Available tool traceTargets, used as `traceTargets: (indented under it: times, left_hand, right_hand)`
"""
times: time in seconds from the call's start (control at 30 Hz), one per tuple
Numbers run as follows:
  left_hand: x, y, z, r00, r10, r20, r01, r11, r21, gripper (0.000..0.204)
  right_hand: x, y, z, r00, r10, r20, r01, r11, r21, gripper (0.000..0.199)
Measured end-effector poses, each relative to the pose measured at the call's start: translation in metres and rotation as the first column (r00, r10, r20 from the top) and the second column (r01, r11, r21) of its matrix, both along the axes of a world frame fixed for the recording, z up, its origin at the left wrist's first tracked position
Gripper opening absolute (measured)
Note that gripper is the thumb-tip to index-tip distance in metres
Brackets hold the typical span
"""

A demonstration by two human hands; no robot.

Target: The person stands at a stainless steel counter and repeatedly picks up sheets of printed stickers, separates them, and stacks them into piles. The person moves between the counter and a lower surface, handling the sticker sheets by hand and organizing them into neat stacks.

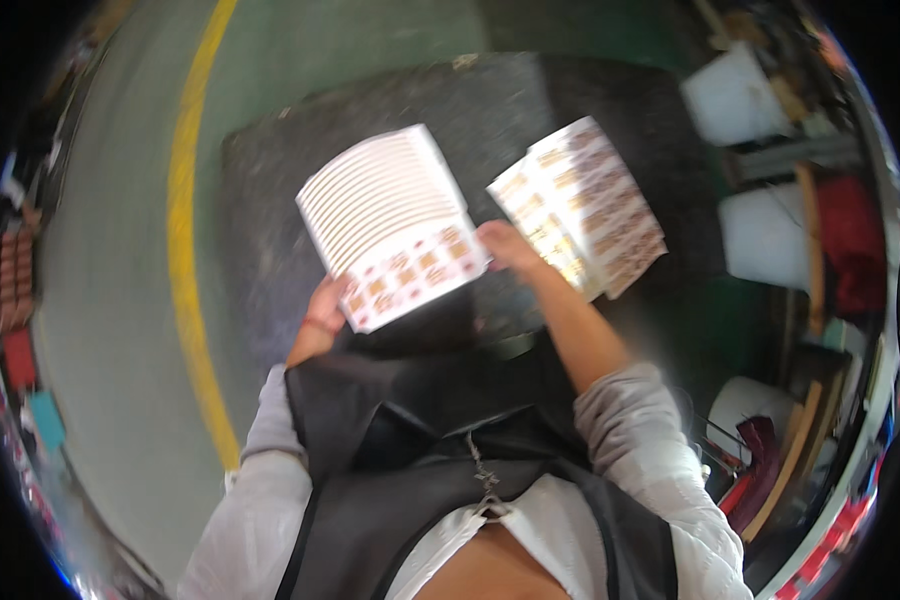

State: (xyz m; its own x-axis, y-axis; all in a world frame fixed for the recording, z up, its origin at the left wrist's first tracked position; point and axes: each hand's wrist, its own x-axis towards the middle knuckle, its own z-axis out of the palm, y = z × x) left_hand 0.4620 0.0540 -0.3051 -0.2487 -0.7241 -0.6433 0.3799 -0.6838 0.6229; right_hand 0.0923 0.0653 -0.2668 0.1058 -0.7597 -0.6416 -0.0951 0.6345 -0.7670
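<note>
Between my two hands is a fanned stack of white printed sheets [395, 215]. Their overlapping edges form rows of thin stripes, and the nearest sheet shows a gold and red pattern. My left hand [324, 304] is closed on the lower left corner. At the right edge, my right hand [507, 247] grips the same stack, its fingers partly hidden and blurred. Just beyond my right hand, a second group of printed sheets [595, 195] with gold and reddish patterns lies on the dark tabletop [260, 205], slightly spread out.
A yellow line [181, 200] runs along the greenish floor to the left. White containers [738, 95] stand along the right side, with dark red material [852, 245] beside them. Stacked brown items [10, 280] and a teal object [45, 418] sit at the far left.
</note>
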Motion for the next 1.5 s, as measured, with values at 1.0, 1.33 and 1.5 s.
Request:
traceTargets:
  times: [1.0, 1.33, 1.5]
  left_hand:
    - [-0.136, 0.01, 0.103, 0.091, -0.112, 0.989, 0.986, 0.149, -0.074, 0.08]
    - [-0.151, -0.043, 0.115, 0.488, -0.733, 0.474, 0.833, 0.553, -0.004, 0.086]
    - [-0.16, -0.041, 0.128, 0.487, -0.719, 0.496, 0.824, 0.567, 0.013, 0.09]
  right_hand:
    - [0.012, 0.018, 0.028, 0.742, -0.171, 0.648, 0.158, 0.984, 0.079, 0.047]
    - [0.035, 0.021, 0.043, 0.878, -0.036, 0.477, 0.073, 0.996, -0.059, 0.045]
    - [0.036, 0.022, 0.039, 0.891, 0.023, 0.454, 0.03, 0.994, -0.109, 0.035]
